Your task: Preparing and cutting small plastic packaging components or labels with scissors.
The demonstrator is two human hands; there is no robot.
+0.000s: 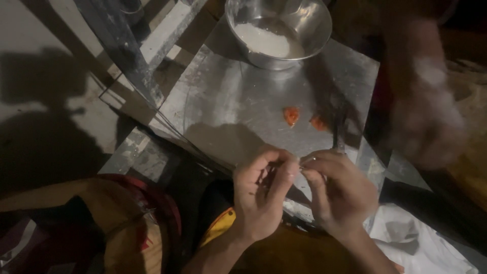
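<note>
Both hands, left hand (261, 195) and right hand (337, 190), are pinching something tiny and hidden between pressed fingers (286, 172) above the metal tabletop (228, 101); it is probably light and soft, best gripped by fingertips.

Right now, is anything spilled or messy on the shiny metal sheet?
Two small orange-red bits lie loose on the bare metal sheet, apart from the steel bowl. The sheet looks smeared. Nothing has tipped over.

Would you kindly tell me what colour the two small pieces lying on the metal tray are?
The two small pieces are orange-red, seen in the head view.
</note>
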